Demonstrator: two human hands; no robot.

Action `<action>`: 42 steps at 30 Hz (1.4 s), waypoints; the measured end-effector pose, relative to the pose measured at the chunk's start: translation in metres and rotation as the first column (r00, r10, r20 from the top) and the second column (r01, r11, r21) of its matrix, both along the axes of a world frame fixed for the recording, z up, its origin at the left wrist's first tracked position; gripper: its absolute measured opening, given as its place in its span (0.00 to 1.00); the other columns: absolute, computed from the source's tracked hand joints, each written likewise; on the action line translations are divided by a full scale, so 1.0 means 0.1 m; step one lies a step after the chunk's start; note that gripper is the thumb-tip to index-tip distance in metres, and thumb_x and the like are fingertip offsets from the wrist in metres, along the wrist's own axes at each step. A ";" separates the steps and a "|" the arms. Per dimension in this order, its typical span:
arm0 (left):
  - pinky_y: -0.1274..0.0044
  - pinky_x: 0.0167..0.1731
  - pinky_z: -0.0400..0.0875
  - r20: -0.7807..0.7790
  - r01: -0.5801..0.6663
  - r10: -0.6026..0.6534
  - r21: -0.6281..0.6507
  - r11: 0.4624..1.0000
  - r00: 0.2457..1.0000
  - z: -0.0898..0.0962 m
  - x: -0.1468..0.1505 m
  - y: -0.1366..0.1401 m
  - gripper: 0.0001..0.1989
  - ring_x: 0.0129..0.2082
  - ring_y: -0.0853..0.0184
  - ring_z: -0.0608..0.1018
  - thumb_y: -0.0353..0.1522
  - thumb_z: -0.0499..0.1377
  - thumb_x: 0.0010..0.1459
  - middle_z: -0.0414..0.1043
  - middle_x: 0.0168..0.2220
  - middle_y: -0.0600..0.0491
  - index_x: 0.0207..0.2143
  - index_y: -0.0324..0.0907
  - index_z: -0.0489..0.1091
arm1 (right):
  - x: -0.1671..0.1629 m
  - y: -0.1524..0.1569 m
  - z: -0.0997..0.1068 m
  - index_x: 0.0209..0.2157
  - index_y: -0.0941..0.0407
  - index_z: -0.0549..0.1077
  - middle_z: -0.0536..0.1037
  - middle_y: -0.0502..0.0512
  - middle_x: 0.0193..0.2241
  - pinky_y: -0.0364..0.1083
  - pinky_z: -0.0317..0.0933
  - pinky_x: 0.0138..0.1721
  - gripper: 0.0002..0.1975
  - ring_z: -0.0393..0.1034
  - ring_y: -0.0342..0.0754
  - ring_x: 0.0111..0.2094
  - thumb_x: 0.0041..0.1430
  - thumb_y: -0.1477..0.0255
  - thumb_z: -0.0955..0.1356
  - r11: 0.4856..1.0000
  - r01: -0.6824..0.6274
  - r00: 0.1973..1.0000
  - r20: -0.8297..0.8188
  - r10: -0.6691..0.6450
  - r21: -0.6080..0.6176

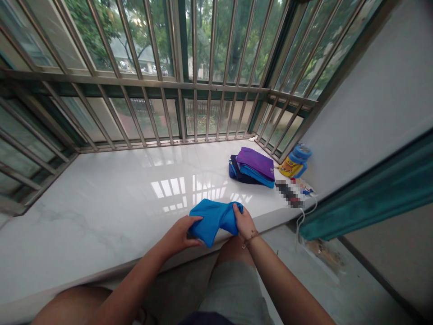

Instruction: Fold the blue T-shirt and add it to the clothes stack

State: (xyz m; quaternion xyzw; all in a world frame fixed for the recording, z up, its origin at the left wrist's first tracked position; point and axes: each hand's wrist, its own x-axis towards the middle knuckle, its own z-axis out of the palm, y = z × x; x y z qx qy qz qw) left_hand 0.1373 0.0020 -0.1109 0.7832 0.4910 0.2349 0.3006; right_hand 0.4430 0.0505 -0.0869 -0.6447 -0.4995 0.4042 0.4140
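A bright blue piece of cloth [210, 219], partly folded, is held between my two hands above the front edge of the white sill. My left hand [185, 234] grips its left end, with the thumb on top and the fingers beneath. At the other end, my right hand [244, 221] is closed on a bunched part, thumb uppermost. What kind of garment it is, I cannot tell. Beyond my right hand lies a stack of folded clothes [255, 164], purple on top with blue and dark navy below.
The glossy white marble sill [101, 212] runs beneath barred windows [182, 85]. Right of the stack stand a blue and yellow water bottle [295, 161] and a blurred-out item [289, 193]. A white cable [300, 221] hangs over the edge near a teal curtain [372, 189].
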 end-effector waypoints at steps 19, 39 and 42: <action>0.73 0.31 0.59 -0.201 -0.506 0.500 0.025 0.862 0.842 0.07 0.26 0.84 0.20 0.34 0.59 0.78 0.52 0.62 0.63 0.78 0.32 0.51 0.32 0.46 0.74 | -0.07 0.00 0.06 0.57 0.58 0.75 0.78 0.73 0.54 0.54 0.69 0.49 0.19 0.76 0.64 0.54 0.72 0.61 0.69 0.998 -0.023 0.574 0.817 0.062 -0.060; 0.71 0.34 0.60 -0.318 -0.333 0.406 0.259 0.907 0.857 -0.06 0.14 0.76 0.14 0.35 0.59 0.77 0.38 0.53 0.71 0.76 0.32 0.50 0.30 0.47 0.66 | 1.46 -0.04 1.35 0.49 0.54 0.77 0.83 0.52 0.34 0.50 0.78 0.35 0.27 0.81 0.53 0.35 0.51 0.57 0.80 0.832 0.552 0.748 -0.477 -0.462 0.061; 0.71 0.35 0.60 -0.327 -0.329 0.404 0.262 0.908 0.855 -0.05 0.13 0.76 0.14 0.35 0.59 0.77 0.37 0.53 0.71 0.76 0.32 0.50 0.30 0.47 0.66 | 1.63 0.27 1.57 0.46 0.55 0.75 0.80 0.49 0.33 0.46 0.76 0.33 0.26 0.79 0.49 0.34 0.53 0.55 0.79 0.717 0.654 0.735 -0.426 -0.527 0.242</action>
